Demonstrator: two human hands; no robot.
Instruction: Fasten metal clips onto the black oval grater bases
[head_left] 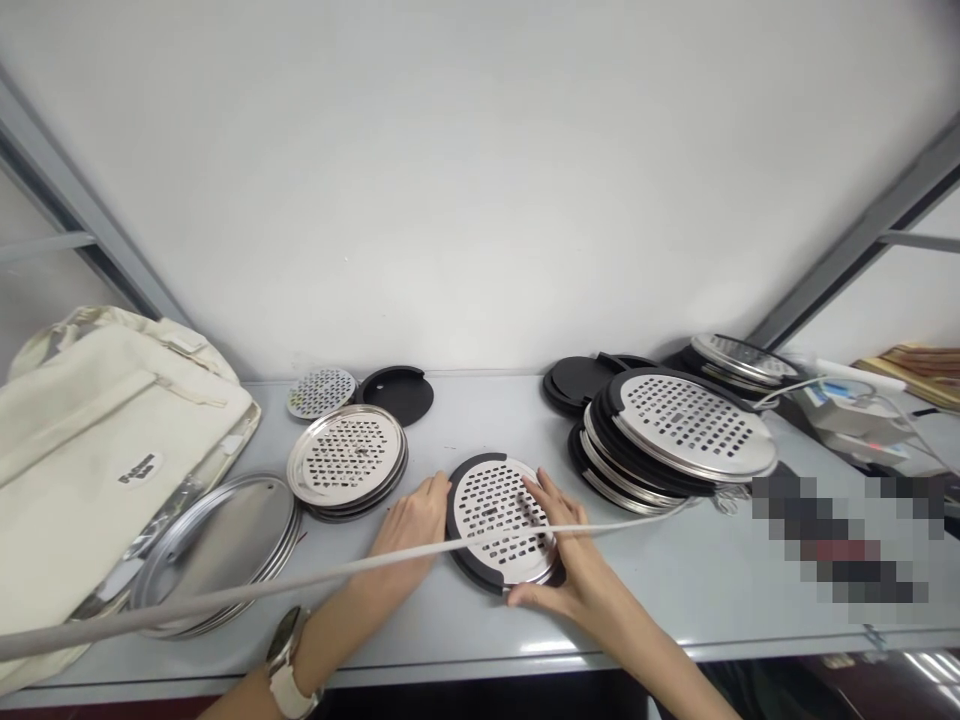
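Note:
In the middle of the grey table lies a round slotted metal plate (491,505) with a black rim around its left side. My left hand (416,520) is closed against the left edge of that rim, its fingers together and partly hidden. The plate's right edge is gripped by my right hand (562,560), with the thumb at the near side and the fingers over the top. A grey cable (360,565) crosses in front of both hands and the plate.
Left of my hands are a stack of slotted metal plates (349,455), plain metal discs (217,550) and a cream bag (112,440). Behind stand a small slotted disc (322,393) and a black round tray (396,395). A tall pile of black-rimmed plates (690,425) rises at right.

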